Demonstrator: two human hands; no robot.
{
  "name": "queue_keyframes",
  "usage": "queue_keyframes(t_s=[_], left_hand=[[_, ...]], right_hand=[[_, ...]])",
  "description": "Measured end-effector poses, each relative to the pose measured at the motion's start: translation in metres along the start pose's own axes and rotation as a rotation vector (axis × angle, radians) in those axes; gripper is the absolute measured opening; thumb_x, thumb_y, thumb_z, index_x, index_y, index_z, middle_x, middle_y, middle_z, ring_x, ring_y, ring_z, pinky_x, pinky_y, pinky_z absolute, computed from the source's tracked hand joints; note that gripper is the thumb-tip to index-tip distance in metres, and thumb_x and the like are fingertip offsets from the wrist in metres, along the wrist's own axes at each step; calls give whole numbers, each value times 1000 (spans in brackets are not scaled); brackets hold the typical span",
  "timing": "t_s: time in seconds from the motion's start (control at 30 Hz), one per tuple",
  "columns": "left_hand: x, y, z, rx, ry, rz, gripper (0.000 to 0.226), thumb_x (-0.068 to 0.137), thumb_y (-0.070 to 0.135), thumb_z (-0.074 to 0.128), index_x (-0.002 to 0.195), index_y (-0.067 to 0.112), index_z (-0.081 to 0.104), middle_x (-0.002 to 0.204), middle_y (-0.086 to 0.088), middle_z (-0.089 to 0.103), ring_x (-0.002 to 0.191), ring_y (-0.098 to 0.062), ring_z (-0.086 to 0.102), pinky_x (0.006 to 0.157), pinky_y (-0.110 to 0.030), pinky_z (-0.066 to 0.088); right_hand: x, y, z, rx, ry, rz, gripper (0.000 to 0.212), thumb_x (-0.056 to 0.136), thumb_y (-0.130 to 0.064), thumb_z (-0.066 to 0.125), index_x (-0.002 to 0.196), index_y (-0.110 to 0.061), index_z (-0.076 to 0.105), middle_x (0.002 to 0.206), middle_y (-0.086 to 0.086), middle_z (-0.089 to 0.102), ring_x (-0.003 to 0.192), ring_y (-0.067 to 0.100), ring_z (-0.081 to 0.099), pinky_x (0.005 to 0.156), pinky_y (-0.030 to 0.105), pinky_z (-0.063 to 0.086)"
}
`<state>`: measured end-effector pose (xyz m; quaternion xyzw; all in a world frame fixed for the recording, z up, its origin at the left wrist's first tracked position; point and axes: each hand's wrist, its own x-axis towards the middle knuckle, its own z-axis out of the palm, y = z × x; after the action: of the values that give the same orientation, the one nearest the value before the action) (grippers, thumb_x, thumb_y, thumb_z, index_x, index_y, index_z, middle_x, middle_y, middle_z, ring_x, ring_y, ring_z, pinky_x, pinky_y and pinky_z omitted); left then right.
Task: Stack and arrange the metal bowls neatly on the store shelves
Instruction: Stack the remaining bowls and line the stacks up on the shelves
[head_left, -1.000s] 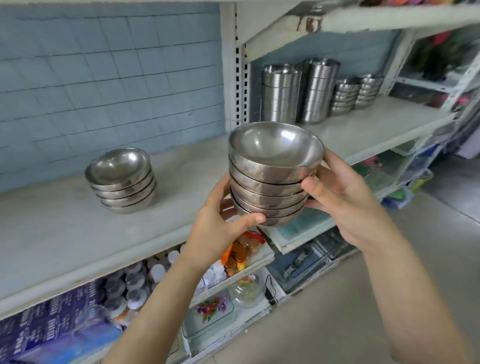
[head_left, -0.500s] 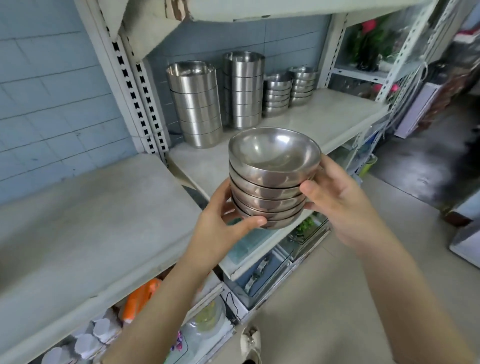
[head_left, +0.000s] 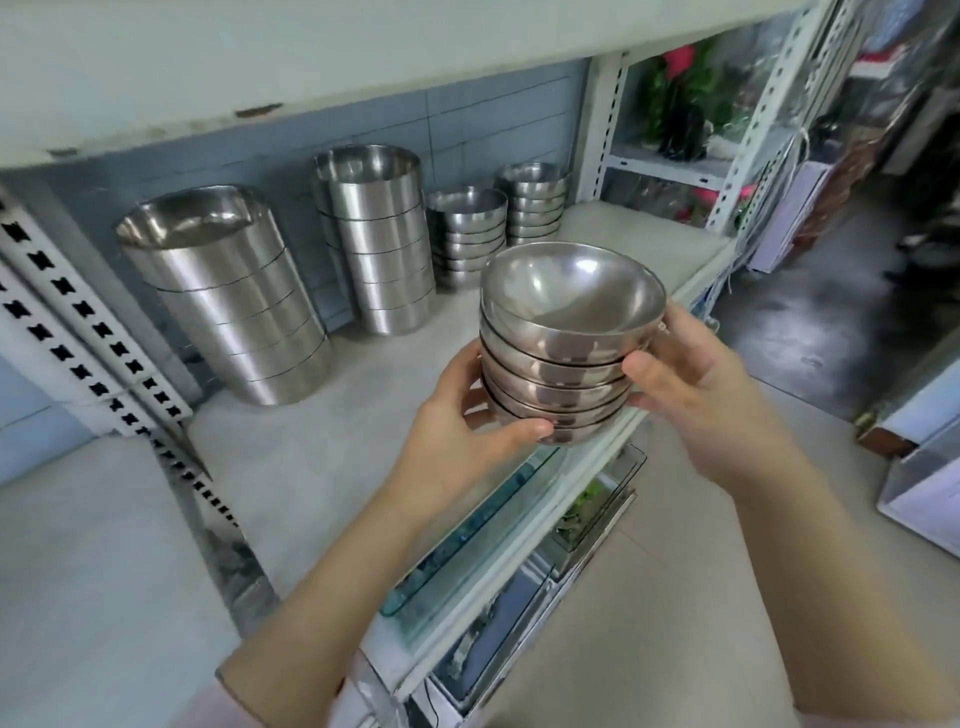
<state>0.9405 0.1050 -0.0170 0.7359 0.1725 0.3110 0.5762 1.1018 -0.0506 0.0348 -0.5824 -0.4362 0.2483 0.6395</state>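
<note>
Stack in hand: we see a stack of bowls (head_left: 566, 358), five or six nested rim-up, carried between both hands. It's up in the air over the front edge of the shelf (head_left: 322, 467), not resting on it as far as we can tell.
Left hand: the left hand (head_left: 462, 436) grasps the low left side, with the thumb hooked across the bottom bowl at the front and the fingers tucked round behind.
Right hand: the right hand (head_left: 696, 400) grasps the right side a bit higher, thumb pressed on the middle rims.
Why both hands: we reckon nested metal is slippery and the pile leans a touch, so one hand props the base while the other stops the upper bowls sliding.
Look of the bowls: shallow, round-bottomed polished steel, with dark seams between the rims. The top one is empty and throws back blurry reflections.
Already shelved: along the back we see a wide tall stack (head_left: 228, 296), a narrower tall stack (head_left: 376, 239), a short stack (head_left: 470, 234) and an end stack (head_left: 535, 205). They're grouped by size and pushed towards the blue wall.
Where it probably goes: we'd guess the bare shelf in front of the short ones, since those look closest to our bowls.
Watch out: we'd lower it flat, because that round base could rock near the edge.
</note>
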Motion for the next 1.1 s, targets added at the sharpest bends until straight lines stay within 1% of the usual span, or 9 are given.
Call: queue_keyframes(t_s=[0.13, 0.37, 0.47, 0.53, 0.63, 0.73, 0.8, 0.97, 1.1], left_hand=[[49, -15, 29, 19, -2, -18, 90, 59, 55, 86, 136, 34, 45, 127, 12, 62, 113, -8, 63, 95, -32, 53], [147, -57, 106, 41, 56, -112, 91, 55, 54, 88, 133, 39, 44, 129, 13, 61, 114, -6, 62, 98, -35, 51], [185, -73, 142, 46, 94, -158, 86, 54, 53, 89, 126, 48, 42, 128, 13, 60, 113, -5, 62, 98, -34, 52], [210, -81, 163, 49, 132, -186, 92, 54, 49, 90, 130, 37, 40, 129, 9, 59, 114, -7, 62, 99, -36, 51], [245, -89, 186, 56, 172, -211, 91, 58, 37, 88, 133, 24, 38, 128, 0, 60, 114, -13, 63, 99, -39, 51], [275, -96, 200, 79, 175, -248, 87, 64, 23, 90, 133, 21, 37, 126, -2, 59, 112, -5, 62, 97, -25, 51], [294, -97, 204, 158, 187, -262, 84, 66, 21, 89, 132, 22, 37, 128, 1, 58, 112, 2, 58, 94, -13, 45], [342, -102, 208, 349, 236, -291, 98, 63, 34, 90, 141, 16, 33, 138, -5, 53, 132, -22, 45, 110, -45, 36], [382, -114, 215, 441, 325, -295, 102, 63, 41, 89, 142, 14, 31, 140, -6, 52, 133, -23, 44, 109, -34, 34]], right_hand=[[33, 21, -42, 88, 10, 12, 77, 86, -27, 69, 152, -26, 29, 137, 6, 60, 121, 22, 61, 92, 34, 54], [113, 75, -141, -29, 75, 81, 70, 71, -45, 77, 133, -28, 51, 129, -6, 60, 111, 20, 66, 91, 50, 55], [151, 95, -188, -119, 22, 94, 72, 67, -59, 76, 130, -36, 52, 124, -14, 62, 113, 13, 64, 95, 48, 54], [175, 107, -216, -155, -36, 88, 74, 68, -61, 75, 133, -35, 50, 127, -16, 60, 117, 9, 61, 98, 44, 52], [209, 124, -248, -161, -129, 74, 85, 68, -54, 80, 141, -29, 45, 136, -14, 56, 122, 4, 56, 97, 27, 49], [241, 142, -269, -132, -180, 99, 92, 62, -43, 85, 143, -30, 42, 139, -15, 52, 121, -6, 52, 84, 9, 49], [261, 154, -279, -118, -204, 113, 93, 63, -38, 86, 143, -32, 41, 140, -16, 51, 123, -5, 50, 85, 11, 49], [313, 180, -299, -70, -268, 124, 95, 62, -48, 88, 143, -33, 42, 143, -18, 49, 131, 3, 48, 100, 29, 48], [356, 193, -311, -128, -324, 108, 99, 55, -57, 86, 141, -36, 42, 140, -25, 48, 129, 2, 48, 92, 21, 52]])
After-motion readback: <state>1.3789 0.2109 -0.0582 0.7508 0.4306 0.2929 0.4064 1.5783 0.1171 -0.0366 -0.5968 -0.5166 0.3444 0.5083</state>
